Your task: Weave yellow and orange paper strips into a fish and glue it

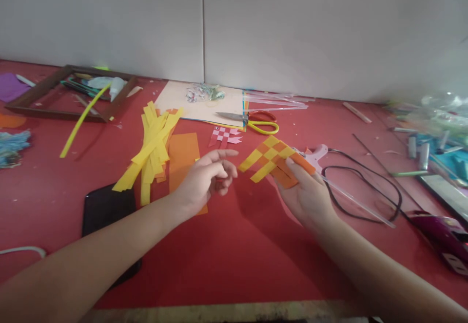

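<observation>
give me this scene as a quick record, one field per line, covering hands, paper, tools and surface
right hand: holds a woven yellow-and-orange paper piece
left hand: fingers bent, nothing visible in them, beside the woven piece
loose paper: heap of yellow strips, next to an orange sheet partly behind the left hand
finished-looking item: pink checkered paper fish
tools: scissors with blades over a pale sheet; pink glue gun beyond the right hand
surface: red tabletop
</observation>
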The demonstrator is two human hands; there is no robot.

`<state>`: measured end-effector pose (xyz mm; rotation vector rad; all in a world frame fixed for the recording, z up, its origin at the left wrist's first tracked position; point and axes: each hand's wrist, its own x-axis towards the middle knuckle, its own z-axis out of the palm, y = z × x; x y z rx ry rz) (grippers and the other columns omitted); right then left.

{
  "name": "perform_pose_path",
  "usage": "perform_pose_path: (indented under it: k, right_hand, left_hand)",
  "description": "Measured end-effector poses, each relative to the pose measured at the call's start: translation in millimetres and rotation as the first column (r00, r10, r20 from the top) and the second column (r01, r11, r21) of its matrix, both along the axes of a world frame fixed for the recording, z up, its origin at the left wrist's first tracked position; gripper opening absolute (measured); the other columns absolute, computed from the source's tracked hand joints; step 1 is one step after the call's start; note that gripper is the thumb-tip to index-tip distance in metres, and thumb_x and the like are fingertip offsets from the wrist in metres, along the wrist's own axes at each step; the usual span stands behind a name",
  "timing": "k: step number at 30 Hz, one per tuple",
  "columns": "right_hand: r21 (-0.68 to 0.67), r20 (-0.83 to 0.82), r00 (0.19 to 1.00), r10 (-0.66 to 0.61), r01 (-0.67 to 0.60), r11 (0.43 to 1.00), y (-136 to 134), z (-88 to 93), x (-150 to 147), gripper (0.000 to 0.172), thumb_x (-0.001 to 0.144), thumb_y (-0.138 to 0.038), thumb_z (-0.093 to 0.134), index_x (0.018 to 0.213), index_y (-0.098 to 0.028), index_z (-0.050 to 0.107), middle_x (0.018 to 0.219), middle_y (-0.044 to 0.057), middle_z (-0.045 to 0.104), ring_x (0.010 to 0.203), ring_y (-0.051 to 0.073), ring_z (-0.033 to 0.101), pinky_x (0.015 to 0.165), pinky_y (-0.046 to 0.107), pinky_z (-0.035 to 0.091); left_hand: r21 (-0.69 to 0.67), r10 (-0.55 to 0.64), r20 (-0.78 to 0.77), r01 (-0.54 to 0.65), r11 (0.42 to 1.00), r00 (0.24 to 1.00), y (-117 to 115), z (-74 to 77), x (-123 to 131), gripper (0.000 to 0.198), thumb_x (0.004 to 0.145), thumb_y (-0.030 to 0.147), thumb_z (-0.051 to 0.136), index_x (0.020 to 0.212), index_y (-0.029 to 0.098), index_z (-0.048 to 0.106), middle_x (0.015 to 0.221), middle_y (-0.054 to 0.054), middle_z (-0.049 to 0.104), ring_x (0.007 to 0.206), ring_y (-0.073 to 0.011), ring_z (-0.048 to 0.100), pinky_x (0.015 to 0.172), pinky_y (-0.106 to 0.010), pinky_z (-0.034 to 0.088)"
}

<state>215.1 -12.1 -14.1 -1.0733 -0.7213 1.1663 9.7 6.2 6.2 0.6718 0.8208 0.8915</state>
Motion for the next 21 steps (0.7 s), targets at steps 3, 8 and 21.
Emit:
perform_pose_path:
  k: [3, 8, 21]
  right_hand:
    - [-0.056, -0.122, 0.992, 0.009, -0.016, 0.998, 3.6, 0.7, 2.2, 0.013, 0.076, -0.024, 0.076, 0.088, -0.024, 0.073, 0.104, 0.000, 0.074, 0.102, 0.019, 0.069, 0.090, 0.032, 0.057]
    - [-0.065, -0.148, 0.987, 0.061, -0.071, 0.995, 3.9, -1.9, 5.2, 0.014, 0.077, -0.024, 0.076, 0.090, -0.025, 0.070, 0.097, -0.001, 0.074, 0.098, 0.015, 0.069, 0.085, 0.027, 0.058]
    - [-0.221, -0.087, 0.961, 0.262, -0.275, 0.936, -9.4, 4.3, -8.9, 0.022, 0.072, -0.035, 0.082, 0.086, -0.020, 0.076, 0.093, 0.006, 0.077, 0.086, 0.023, 0.073, 0.080, 0.037, 0.059]
  left_hand:
    - [0.023, 0.102, 0.025, -0.102, 0.994, 0.995, 2.2, -2.1, -2.3, 0.040, 0.058, 0.007, 0.053, 0.095, 0.017, 0.061, 0.062, 0.004, 0.057, 0.047, -0.0059, 0.040, 0.040, -0.016, 0.032]
    - [0.017, 0.114, 0.030, -0.115, 0.993, 0.993, 2.1, -3.4, -2.1, 0.037, 0.056, 0.007, 0.053, 0.091, 0.017, 0.061, 0.063, 0.004, 0.057, 0.047, -0.0058, 0.038, 0.039, -0.016, 0.030]
    - [0.279, 0.097, -0.249, -0.025, 0.960, 0.964, 0.2, -11.9, 4.2, 0.030, 0.075, 0.029, 0.077, 0.100, 0.020, 0.063, 0.104, -0.003, 0.066, 0.100, -0.0146, 0.059, 0.087, -0.028, 0.046]
